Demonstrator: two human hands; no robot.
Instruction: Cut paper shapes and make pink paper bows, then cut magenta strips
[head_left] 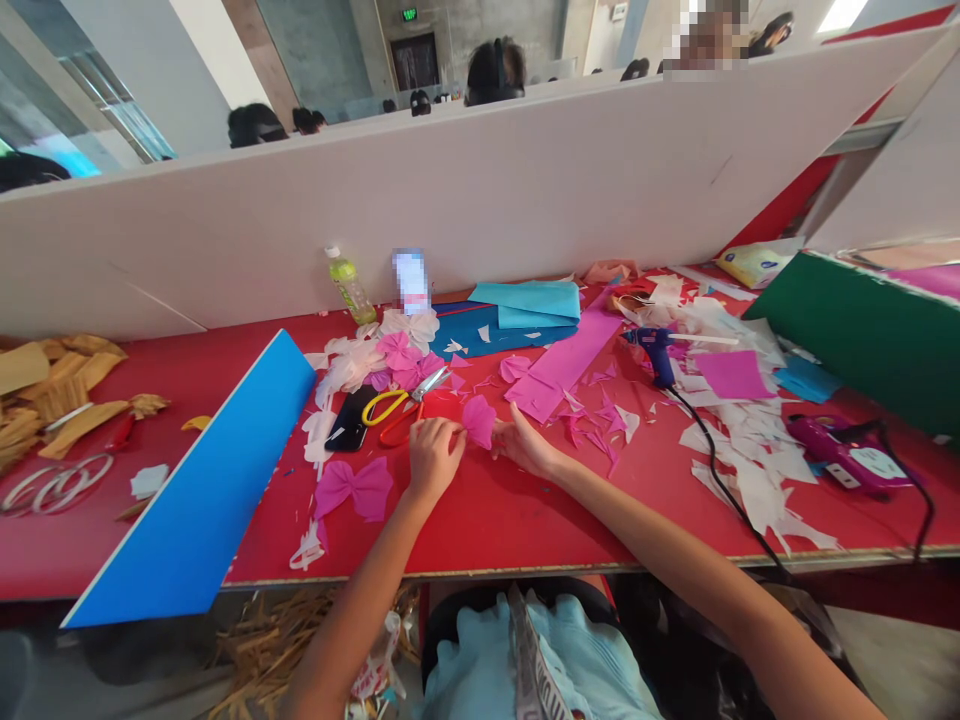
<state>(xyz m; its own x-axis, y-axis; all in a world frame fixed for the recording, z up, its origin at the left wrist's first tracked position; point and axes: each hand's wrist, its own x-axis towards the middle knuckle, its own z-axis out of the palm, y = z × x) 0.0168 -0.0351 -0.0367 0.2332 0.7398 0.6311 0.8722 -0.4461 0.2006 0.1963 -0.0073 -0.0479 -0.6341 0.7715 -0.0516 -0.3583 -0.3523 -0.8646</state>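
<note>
Between my two hands is a pink paper petal (478,421), held just above the red table. The fingertips of my left hand (437,455) pinch its lower left edge. My right hand (525,445) meets its right side, with thumb and fingers partly closed on it. Left of them lie yellow-and-red-handled scissors (405,400) and a black phone (348,420). A pink paper bow shape (354,488) rests nearer the table's front edge. Behind my hands are pink paper flowers (409,362) and a strip of pink paper (566,365).
A blue board (217,490) stands at the left and a green board (862,345) at the right. A glue gun (654,350) trails its cord past white scraps (757,450). A bottle (349,285) and a lit phone (412,282) lean near the partition (450,200).
</note>
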